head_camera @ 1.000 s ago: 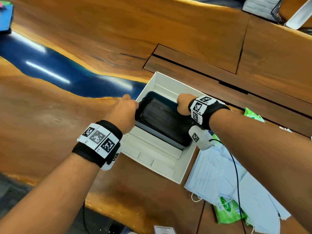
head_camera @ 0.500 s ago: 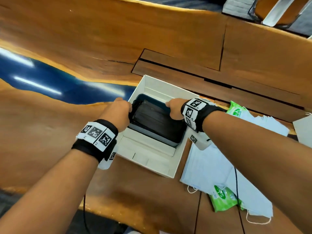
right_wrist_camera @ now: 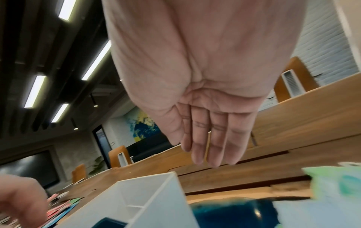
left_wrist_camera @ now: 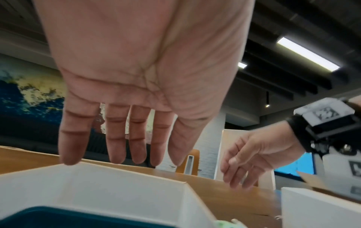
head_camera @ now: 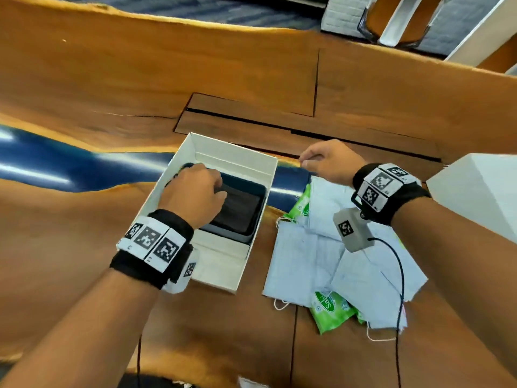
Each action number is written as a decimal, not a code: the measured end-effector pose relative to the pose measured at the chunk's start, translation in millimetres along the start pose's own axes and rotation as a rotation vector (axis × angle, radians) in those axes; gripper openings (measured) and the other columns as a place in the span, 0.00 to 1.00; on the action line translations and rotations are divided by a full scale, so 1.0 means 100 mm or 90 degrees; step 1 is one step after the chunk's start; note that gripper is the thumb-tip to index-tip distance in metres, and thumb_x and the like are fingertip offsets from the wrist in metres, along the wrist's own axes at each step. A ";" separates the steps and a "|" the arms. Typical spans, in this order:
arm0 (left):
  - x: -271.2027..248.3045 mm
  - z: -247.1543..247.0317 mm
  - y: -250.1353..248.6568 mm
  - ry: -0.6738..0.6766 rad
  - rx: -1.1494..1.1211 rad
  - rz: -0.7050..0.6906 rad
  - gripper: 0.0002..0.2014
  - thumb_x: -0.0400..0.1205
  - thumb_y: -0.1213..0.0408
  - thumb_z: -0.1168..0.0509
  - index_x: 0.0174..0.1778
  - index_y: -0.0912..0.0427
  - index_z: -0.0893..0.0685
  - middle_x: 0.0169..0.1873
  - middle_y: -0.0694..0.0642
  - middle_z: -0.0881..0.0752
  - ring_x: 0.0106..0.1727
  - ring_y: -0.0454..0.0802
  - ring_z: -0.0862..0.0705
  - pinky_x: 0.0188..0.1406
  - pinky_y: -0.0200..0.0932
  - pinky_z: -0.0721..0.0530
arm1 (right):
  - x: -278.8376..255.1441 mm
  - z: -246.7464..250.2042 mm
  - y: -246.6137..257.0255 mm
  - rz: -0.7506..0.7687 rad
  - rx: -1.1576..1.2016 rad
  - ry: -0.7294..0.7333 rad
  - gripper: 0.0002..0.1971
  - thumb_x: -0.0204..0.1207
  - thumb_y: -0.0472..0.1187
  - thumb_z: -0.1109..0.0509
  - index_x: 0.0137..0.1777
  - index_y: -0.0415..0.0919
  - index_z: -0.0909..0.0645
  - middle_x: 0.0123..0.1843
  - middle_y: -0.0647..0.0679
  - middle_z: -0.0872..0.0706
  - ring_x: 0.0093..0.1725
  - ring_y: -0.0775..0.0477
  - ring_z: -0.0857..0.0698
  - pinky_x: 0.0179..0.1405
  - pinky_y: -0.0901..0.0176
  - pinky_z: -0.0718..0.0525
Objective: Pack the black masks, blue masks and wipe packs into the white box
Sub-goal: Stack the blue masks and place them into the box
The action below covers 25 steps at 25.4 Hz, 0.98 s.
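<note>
The black masks already lay in the white box under the left hand, fingers relaxed. Blue masks and wipe packs remained on the bench below the right hand, fingers straight, empty.

Black masks inside white box

Bright ceiling strips (slight blur, warped edges).

Wooden table with live edges carries a glossy blue resin strip and a rectangular inset panel. A second white box sits at right. Orange chairs and ceiling light strips occupy the background.
</note>
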<state>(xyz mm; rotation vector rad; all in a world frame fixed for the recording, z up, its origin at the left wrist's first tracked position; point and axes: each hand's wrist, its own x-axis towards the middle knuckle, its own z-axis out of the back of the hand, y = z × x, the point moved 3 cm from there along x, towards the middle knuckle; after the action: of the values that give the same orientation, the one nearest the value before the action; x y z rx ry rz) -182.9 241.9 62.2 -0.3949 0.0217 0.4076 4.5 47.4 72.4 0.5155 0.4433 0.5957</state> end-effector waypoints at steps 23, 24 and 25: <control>-0.23 -2.28 -1.20 0.217 -0.106 0.389 0.62 0.68 0.41 0.22 0.85 0.58 0.57 0.83 0.68 0.44 0.83 0.67 0.42 0.81 0.59 0.39 | -1.59 -0.39 -3.01 -0.383 -0.001 0.020 0.39 0.67 0.56 0.20 0.73 0.39 0.31 0.70 0.40 0.22 0.67 0.38 0.21 0.65 0.47 0.21; -0.24 -2.26 -1.18 0.204 -0.122 0.404 0.62 0.67 0.38 0.23 0.86 0.58 0.55 0.82 0.68 0.43 0.83 0.67 0.41 0.81 0.59 0.39 | -1.58 -0.39 -3.01 -0.378 0.002 0.029 0.37 0.68 0.56 0.21 0.71 0.38 0.29 0.67 0.40 0.20 0.65 0.39 0.19 0.61 0.50 0.20; -0.23 -2.27 -1.15 0.190 -0.143 0.421 0.61 0.66 0.33 0.26 0.85 0.57 0.53 0.82 0.69 0.43 0.82 0.67 0.41 0.81 0.60 0.40 | -1.57 -0.38 -3.00 -0.373 0.005 0.042 0.34 0.69 0.56 0.22 0.68 0.38 0.28 0.63 0.41 0.19 0.62 0.39 0.19 0.57 0.53 0.21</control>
<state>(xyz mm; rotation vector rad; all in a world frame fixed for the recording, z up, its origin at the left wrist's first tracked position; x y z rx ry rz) -146.4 50.5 -102.4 -0.6686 0.4077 1.0054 -8.8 -251.6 -91.1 0.3486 0.6272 0.0470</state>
